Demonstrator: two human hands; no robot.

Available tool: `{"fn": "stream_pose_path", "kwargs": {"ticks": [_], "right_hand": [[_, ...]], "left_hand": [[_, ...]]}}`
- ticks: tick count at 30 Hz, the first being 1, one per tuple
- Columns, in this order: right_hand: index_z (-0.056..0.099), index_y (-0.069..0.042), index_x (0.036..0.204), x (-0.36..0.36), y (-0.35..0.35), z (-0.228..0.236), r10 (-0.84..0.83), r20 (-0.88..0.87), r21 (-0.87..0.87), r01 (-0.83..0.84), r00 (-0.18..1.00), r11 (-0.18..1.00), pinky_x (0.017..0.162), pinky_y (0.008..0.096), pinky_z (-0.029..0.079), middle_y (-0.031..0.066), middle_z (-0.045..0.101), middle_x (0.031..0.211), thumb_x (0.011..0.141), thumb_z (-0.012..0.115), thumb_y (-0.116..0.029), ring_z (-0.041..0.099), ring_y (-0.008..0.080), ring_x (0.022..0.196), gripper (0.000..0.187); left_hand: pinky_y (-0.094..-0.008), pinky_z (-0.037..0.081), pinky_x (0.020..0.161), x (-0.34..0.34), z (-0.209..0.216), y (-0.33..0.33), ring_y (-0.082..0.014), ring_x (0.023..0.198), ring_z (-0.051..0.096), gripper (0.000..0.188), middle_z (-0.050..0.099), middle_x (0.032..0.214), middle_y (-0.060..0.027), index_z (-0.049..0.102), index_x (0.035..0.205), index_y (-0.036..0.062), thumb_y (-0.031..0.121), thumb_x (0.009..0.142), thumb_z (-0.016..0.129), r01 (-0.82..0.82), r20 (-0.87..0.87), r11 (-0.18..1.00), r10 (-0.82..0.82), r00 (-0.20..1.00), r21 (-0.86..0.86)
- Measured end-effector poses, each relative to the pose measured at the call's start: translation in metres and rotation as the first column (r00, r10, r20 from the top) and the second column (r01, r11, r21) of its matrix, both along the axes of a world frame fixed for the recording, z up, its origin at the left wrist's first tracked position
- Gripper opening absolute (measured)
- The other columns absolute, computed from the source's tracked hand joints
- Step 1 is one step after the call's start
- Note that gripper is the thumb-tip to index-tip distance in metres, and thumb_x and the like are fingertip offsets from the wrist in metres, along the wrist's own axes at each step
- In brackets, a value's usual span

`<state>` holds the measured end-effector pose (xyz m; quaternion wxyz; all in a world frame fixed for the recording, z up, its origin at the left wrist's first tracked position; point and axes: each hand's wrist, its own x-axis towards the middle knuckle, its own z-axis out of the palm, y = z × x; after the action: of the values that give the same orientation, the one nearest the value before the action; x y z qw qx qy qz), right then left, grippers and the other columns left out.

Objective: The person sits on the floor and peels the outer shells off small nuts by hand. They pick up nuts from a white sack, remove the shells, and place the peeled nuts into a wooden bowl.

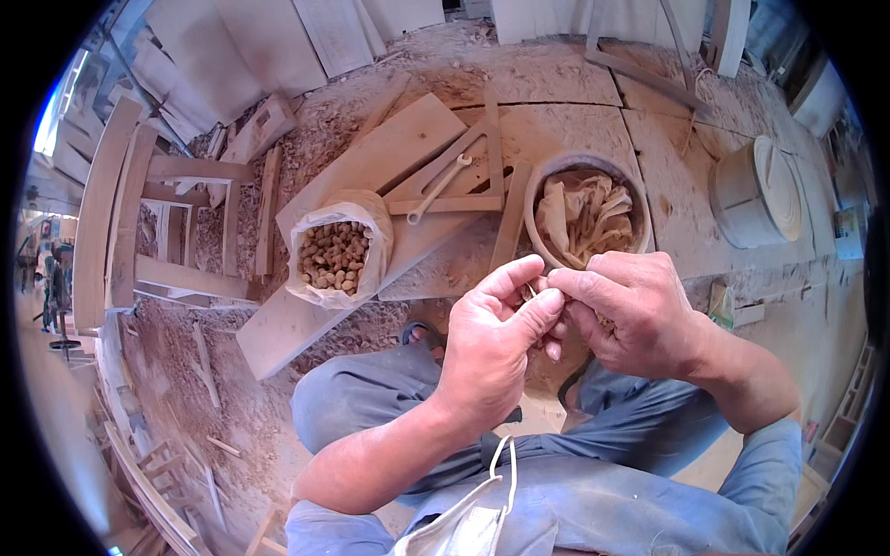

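Observation:
My left hand (pixel 491 338) and my right hand (pixel 635 310) meet in front of my chest, their fingertips pinched together. Between them is a small thing, mostly covered by the fingers, so I cannot make out its kind. Just beyond the hands stands a round tub (pixel 535 222) with a crumpled tan bag (pixel 579 208) and thin pale strips inside. To the left, a white plastic bag (pixel 378 222) sits open on a board, full of small round brown pieces (pixel 332 258).
A spanner (pixel 439 188) lies on a wooden triangular frame (pixel 464 206). Long boards (pixel 287 324) lie under the bag. At the left is a wooden chair-like frame (pixel 190 171); at the right, a lidded white bucket (pixel 756 199). Shavings and dust cover the floor.

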<state>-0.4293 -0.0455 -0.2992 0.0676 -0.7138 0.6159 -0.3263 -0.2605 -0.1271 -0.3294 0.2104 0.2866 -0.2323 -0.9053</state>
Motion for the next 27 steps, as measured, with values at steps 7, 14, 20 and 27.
{"fn": "stream_pose_path", "kwargs": {"ticks": [7, 14, 20, 27], "right_hand": [[0.072, -0.003, 0.097, -0.002, -0.001, 0.024, 0.036, 0.286, 0.019, -0.043, 0.958, 0.999, 0.049, 0.0350, 0.045, 0.0086, 0.060, 0.068, 0.084, 0.071, -0.002, 0.059, 0.0227, 0.055, 0.013], [0.074, 0.001, 0.103, 0.023, 0.013, 0.046, 0.372, 0.808, -0.071, -0.552, 0.456, 0.831, 0.047, 0.0326, 0.044, 0.0084, 0.061, 0.067, 0.083, 0.071, 0.000, 0.058, 0.0203, 0.052, 0.020], [0.077, -0.006, 0.108, 0.023, 0.018, 0.062, 0.443, 0.817, -0.130, -0.631, 0.368, 0.765, 0.053, 0.0301, 0.043, 0.0071, 0.068, 0.077, 0.098, 0.067, -0.034, 0.058, 0.0230, 0.057, 0.032], [0.075, 0.001, 0.102, 0.013, 0.011, 0.056, 0.544, 0.623, -0.122, -0.617, 0.562, 0.778, 0.046, 0.0322, 0.044, 0.0070, 0.059, 0.065, 0.084, 0.066, 0.003, 0.056, 0.0199, 0.051, 0.020]], "left_hand": [[-0.0275, 0.054, 0.065, 0.004, 0.002, -0.002, -0.0148, 0.080, 0.064, 0.031, 0.067, 0.103, -0.0110, 0.053, 0.129, -0.0024, 0.013, 0.102, 0.059, 0.019, 0.003, 1.000, -0.019, 1.000, 0.014], [-0.0295, 0.054, 0.067, 0.001, -0.007, 0.004, -0.0176, 0.083, 0.066, 0.027, 0.067, 0.103, -0.0121, 0.056, 0.125, -0.0005, 0.010, 0.100, 0.060, 0.099, 0.073, 0.995, -0.100, 0.992, 0.007], [-0.0292, 0.054, 0.068, -0.003, -0.005, 0.007, -0.0179, 0.084, 0.066, 0.029, 0.066, 0.105, -0.0129, 0.055, 0.126, -0.0010, 0.007, 0.099, 0.060, 0.162, 0.110, 0.987, -0.161, 0.981, 0.001], [-0.0313, 0.056, 0.074, -0.002, -0.005, 0.005, -0.0194, 0.089, 0.066, 0.030, 0.065, 0.109, -0.0141, 0.054, 0.127, -0.0021, 0.005, 0.098, 0.059, 0.150, 0.060, 0.988, -0.151, 0.987, 0.020]]}}
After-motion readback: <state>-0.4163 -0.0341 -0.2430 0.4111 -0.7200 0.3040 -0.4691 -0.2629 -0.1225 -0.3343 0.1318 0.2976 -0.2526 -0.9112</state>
